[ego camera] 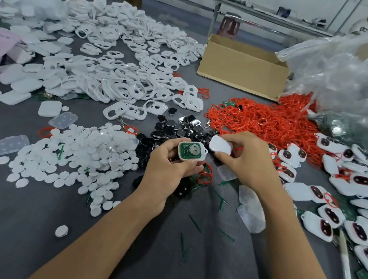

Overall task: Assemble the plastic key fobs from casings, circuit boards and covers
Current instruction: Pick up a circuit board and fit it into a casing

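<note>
Head view. Left hand (pixel 170 168) grips an open casing (pixel 181 158) with the circuit board (pixel 187 150) seated inside, face up. It is held above the tabletop (pixel 26 224), well in front of the cardboard box (pixel 244 67) and a little to its left. Right hand (pixel 243 161) pinches a white cover (pixel 220 145), also in front of the box and not touching the casing.

Step judged: closing the fob. Match the cover's outline to the rim, lay it flat and press evenly all round, with the board lying level.

Casing: white rounded rectangle with a small corner loop. Board: green, with a round silvery cell.
</note>
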A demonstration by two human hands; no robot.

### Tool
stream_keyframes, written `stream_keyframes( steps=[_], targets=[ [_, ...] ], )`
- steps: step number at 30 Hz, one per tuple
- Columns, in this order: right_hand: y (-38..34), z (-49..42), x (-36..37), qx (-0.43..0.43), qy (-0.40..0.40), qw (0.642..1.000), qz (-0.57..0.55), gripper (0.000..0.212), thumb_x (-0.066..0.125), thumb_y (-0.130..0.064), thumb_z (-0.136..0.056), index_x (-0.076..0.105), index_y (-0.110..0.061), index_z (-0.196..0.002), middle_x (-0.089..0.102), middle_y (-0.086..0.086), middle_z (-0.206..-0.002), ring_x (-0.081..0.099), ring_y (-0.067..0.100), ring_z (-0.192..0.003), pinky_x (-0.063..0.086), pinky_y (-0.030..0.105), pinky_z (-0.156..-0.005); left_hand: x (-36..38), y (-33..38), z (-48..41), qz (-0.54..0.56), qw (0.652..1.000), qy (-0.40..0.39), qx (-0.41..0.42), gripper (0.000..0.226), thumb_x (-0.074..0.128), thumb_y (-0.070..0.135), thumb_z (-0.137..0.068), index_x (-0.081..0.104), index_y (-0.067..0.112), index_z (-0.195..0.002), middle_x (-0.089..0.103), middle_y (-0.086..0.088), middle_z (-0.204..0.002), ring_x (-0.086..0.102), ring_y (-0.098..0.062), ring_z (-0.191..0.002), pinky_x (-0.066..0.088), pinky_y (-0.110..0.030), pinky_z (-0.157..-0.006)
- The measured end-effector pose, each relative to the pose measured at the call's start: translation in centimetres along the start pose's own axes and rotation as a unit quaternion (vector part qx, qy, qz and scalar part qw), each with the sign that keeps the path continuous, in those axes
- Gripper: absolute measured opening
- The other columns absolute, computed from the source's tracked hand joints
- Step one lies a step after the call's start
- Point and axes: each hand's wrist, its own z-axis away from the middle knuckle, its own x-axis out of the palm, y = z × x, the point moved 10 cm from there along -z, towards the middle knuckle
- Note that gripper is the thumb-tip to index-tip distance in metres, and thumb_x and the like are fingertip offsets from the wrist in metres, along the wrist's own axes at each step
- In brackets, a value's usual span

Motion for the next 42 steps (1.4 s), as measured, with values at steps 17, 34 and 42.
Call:
stream_keyframes(
  steps=[17,34,42],
  targets=[
    [-6.1,0.4,1.6,-0.095,-0.118,0.985,-0.084,0.035,0.076,-0.008,-0.072,0.073,-0.022,-0.104,0.059,-0.013,-0.084,0.059,0.007,-0.077,0.051,0.025,-0.071,0.4,-0.2,-0.3,0.012,0.999,-0.025,-0.030,0.029,0.052,-0.015,-0.085,0.066,0.004,-0.102,0.073,-0.010,-0.094,0.070,-0.016,-0.084,0.059,-0.030,-0.080],
    [-5.7,0.4,1.9,-0.042,-0.092,0.988,-0.119,0.036,0.084,-0.007,-0.065,0.075,-0.017,-0.098,0.068,0.004,-0.090,0.059,0.020,-0.078,0.046,0.026,-0.071,-0.8,0.4,-0.1,0.001,0.999,0.043,-0.007,0.017,0.053,0.006,-0.096,0.066,-0.004,-0.099,0.070,-0.019,-0.092,0.067,-0.020,-0.071,0.061,-0.033,-0.072],
    [-5.0,0.4,1.7,-0.014,-0.094,0.987,-0.130,0.036,0.086,-0.009,-0.058,0.075,-0.034,-0.082,0.060,-0.014,-0.058,0.050,0.003,-0.057,0.045,0.018,-0.058,-0.2,0.9,0.2,-0.041,0.999,0.017,0.027,0.014,0.057,0.001,-0.094,0.070,0.006,-0.095,0.074,-0.014,-0.091,0.071,-0.017,-0.075,0.059,-0.026,-0.067]
  ],
)
